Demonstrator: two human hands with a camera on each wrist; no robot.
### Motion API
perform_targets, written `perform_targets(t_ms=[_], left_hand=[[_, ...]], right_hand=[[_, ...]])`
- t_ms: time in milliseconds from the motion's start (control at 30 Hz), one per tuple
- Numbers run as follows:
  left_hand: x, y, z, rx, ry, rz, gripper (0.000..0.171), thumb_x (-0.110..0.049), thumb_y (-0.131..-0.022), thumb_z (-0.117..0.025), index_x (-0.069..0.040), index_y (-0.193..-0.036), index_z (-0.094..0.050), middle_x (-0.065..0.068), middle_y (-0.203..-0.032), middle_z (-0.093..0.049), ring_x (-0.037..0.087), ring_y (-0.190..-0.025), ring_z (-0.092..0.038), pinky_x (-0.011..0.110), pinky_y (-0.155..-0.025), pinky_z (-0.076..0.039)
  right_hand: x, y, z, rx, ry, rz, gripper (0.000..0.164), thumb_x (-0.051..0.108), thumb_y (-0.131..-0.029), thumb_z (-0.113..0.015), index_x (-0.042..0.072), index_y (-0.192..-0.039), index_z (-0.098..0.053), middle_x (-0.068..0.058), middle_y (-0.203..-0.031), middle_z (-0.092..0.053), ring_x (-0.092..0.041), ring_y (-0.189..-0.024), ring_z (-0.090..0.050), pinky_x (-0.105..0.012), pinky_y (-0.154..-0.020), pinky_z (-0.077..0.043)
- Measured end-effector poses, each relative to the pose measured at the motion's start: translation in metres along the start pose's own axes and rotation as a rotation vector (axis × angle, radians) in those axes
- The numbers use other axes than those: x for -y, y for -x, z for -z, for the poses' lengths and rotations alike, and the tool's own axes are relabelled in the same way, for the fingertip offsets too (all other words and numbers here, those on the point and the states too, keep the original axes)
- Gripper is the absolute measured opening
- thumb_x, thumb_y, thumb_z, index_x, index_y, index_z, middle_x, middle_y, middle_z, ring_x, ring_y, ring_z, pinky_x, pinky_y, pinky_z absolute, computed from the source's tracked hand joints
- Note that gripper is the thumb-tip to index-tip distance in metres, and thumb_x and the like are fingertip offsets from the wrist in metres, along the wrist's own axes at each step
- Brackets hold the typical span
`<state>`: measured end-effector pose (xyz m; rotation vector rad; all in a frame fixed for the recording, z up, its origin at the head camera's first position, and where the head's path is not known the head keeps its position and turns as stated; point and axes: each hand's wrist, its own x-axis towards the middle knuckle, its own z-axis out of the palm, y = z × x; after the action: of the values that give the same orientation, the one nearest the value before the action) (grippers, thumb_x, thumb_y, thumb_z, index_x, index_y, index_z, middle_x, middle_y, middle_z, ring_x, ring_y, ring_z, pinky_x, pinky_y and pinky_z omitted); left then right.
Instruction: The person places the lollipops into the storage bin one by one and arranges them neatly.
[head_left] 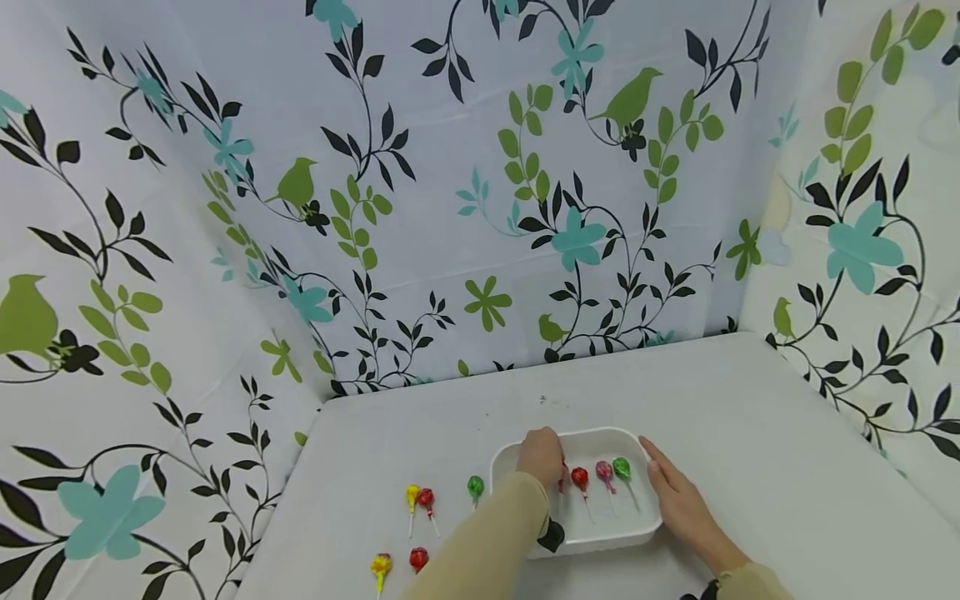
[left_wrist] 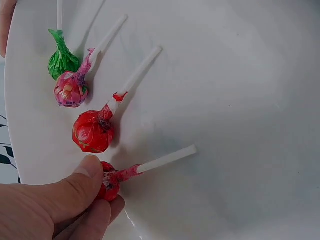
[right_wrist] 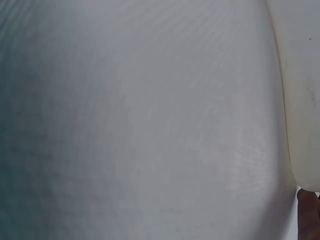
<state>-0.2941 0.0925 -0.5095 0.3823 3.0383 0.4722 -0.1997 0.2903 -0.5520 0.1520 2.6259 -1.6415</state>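
In the head view my left hand [head_left: 542,456] reaches into a white tray [head_left: 615,542]. Its thumb and fingers pinch the head of a red lollipop [left_wrist: 111,182], whose white stick lies over the tray floor in the left wrist view. Beside it lie another red lollipop [left_wrist: 93,131], a pink one [left_wrist: 71,90] and a green one [left_wrist: 63,62], lined up in the tray. With fairly straight fingers, my right hand [head_left: 684,504] rests against the tray's right side. Only some of its fingers [right_wrist: 308,212] appear at the lower corner of the right wrist view.
On the white table [head_left: 420,433], left of the tray, lie a green lollipop [head_left: 476,486], two yellow ones including one in front [head_left: 381,565], and two red ones including one farther back [head_left: 426,497]. Patterned cloth [head_left: 450,167] surrounds the table at the back and sides.
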Motion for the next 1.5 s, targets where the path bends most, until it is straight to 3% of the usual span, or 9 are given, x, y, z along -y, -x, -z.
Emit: perform_targets(t_ms=[367,667,1033,1333,1500], left_hand=[[-0.001,-0.002,0.004,0.092,0.051,0.094,0.018,-0.007,-0.074,-0.091,-0.007,-0.073,-0.074,0.003,-0.069,-0.070,0.014,-0.062,-0.061,0.030,-0.068,-0.059],[-0.005,0.004,0.015,0.099,0.053,0.086,0.018,-0.008,-0.075,-0.091,-0.006,-0.076,-0.073,0.003,-0.070,-0.070,0.015,-0.063,-0.062,0.030,-0.068,-0.059],[0.004,0.004,0.012,0.118,0.090,0.102,0.020,-0.012,-0.076,-0.091,-0.006,-0.081,-0.073,0.004,-0.076,-0.071,0.014,-0.069,-0.061,0.031,-0.074,-0.058],[0.000,0.007,0.030,0.091,0.132,0.084,0.020,-0.014,-0.077,-0.090,-0.004,-0.089,-0.078,0.004,-0.084,-0.075,0.016,-0.078,-0.066,0.032,-0.075,-0.060],[0.005,0.008,0.058,0.121,0.259,0.003,0.021,-0.018,-0.083,-0.087,-0.006,-0.099,-0.080,0.001,-0.093,-0.076,0.015,-0.088,-0.068,0.032,-0.080,-0.060]], right_hand=[[0.002,-0.001,0.000,-0.002,0.017,0.001,0.058,0.040,-0.113,-0.020,0.013,-0.165,-0.018,-0.019,-0.169,-0.017,-0.046,-0.155,-0.016,-0.061,-0.124,-0.018],[0.001,-0.002,0.000,0.001,0.006,-0.001,0.057,0.038,-0.114,-0.023,0.013,-0.165,-0.018,-0.020,-0.169,-0.016,-0.047,-0.155,-0.016,-0.062,-0.124,-0.017],[0.002,-0.001,-0.002,-0.013,0.037,-0.005,0.057,0.039,-0.114,-0.023,0.011,-0.164,-0.019,-0.021,-0.168,-0.018,-0.048,-0.153,-0.018,-0.062,-0.122,-0.020],[0.000,-0.002,-0.003,0.010,0.029,-0.016,0.059,0.041,-0.113,-0.020,0.013,-0.165,-0.016,-0.021,-0.169,-0.014,-0.048,-0.154,-0.014,-0.063,-0.123,-0.016],[0.001,-0.001,-0.003,0.013,0.019,-0.016,0.058,0.040,-0.113,-0.020,0.013,-0.165,-0.015,-0.021,-0.169,-0.013,-0.049,-0.154,-0.014,-0.064,-0.123,-0.016]])
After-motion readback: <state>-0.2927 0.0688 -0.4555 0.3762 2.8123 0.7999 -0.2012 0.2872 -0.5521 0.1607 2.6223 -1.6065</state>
